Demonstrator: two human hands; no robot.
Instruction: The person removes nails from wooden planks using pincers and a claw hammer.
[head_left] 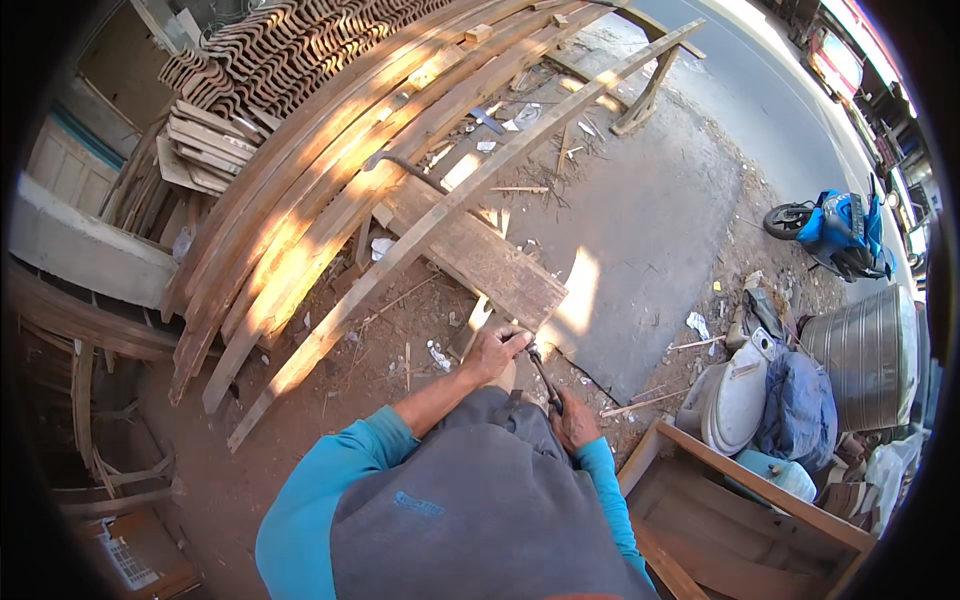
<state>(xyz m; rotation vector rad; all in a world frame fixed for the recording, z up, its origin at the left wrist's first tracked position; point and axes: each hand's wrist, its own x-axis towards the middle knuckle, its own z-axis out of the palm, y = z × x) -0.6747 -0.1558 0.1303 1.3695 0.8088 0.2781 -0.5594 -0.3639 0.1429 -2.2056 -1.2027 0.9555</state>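
My left hand [493, 352] is closed in a fist just below the near end of a wide dark plank [480, 255] that lies on the ground. Its fingers meet the upper end of a thin dark metal tool [544, 377]. The tool slants down to my right hand [574, 421], which grips its lower end close to my body. A pale wooden strip [474, 322] runs under my left hand. I cannot tell what the tool's head is biting on. Both sleeves are teal.
Long curved wooden beams [330, 200] lie stacked to the left, with a long batten [440, 215] across them. A wooden frame [740, 500] stands at lower right beside a white seat-shaped object [735, 400], a metal drum [865, 355] and a blue scooter [835, 230]. Chips litter the dirt.
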